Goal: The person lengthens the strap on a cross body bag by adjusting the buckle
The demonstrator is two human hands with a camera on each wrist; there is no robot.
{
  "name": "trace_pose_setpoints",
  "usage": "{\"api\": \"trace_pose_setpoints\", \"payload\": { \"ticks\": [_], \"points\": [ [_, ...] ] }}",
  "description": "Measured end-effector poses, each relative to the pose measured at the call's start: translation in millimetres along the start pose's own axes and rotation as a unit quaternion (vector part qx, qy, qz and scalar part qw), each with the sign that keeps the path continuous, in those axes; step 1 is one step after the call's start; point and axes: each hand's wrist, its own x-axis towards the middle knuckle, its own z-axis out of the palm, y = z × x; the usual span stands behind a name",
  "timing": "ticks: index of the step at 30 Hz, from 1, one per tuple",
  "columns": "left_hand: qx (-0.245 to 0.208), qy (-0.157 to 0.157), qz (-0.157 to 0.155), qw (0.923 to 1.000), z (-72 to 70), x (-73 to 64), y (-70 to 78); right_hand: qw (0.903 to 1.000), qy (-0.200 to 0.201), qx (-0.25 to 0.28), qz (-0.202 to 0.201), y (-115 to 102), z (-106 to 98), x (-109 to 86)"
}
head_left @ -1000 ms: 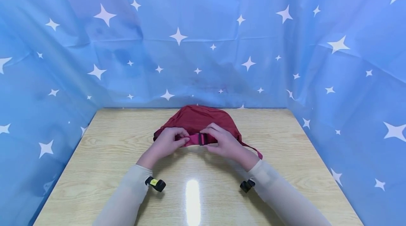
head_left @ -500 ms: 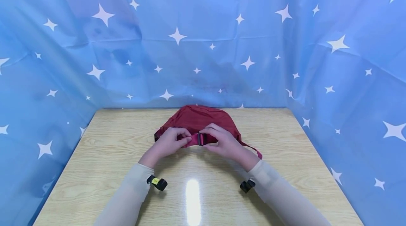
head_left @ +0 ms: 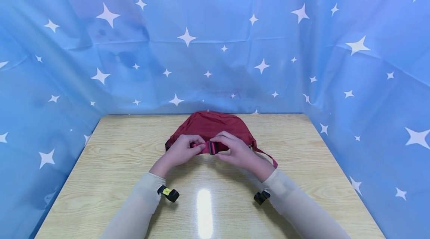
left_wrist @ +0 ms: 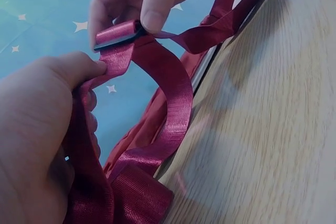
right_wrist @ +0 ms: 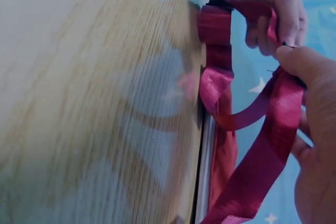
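Note:
A dark red bag [head_left: 215, 121], shaped like a waist pack, lies toward the back of the table. My left hand [head_left: 179, 151] pinches its magenta webbing strap [left_wrist: 176, 103] between thumb and fingers, just left of a black strap adjuster [head_left: 213, 148]. From the other side my right hand [head_left: 236, 151] grips the adjuster, thumb at its edge, as the left wrist view shows. Strap loops hang below both hands, with one folded length resting near the table edge in the right wrist view. The left hand's curled fingers partly hide the strap.
The wood-grain table [head_left: 134, 194] fills the space in front, with a bright light reflection near its middle. A loose strap end [head_left: 273, 163] trails to the bag's right. Blue star-patterned cloth [head_left: 215, 45] surrounds the table at the back and sides.
My left hand has shifted slightly right, toward the adjuster, and the strap showing between the hands has shortened. My right hand stays nearly still on the adjuster.

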Motion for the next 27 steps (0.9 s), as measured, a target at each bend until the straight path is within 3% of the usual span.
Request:
{"api": "trace_pose_setpoints", "payload": {
  "ticks": [10,20,27],
  "points": [
    [-0.024,0.001,0.004,0.9997,3.6,1.8,5.3,0.9998,0.005,-0.021,-0.004,3,5,1.6],
    [0.048,0.005,-0.003,0.9988,-7.4,-4.5,1.3,0.9990,0.023,-0.037,0.001,4,1,0.1],
    [0.063,0.014,0.008,0.9979,-7.8,-3.5,2.8,0.9991,0.013,-0.041,0.005,4,1,-0.1]
  ]
}}
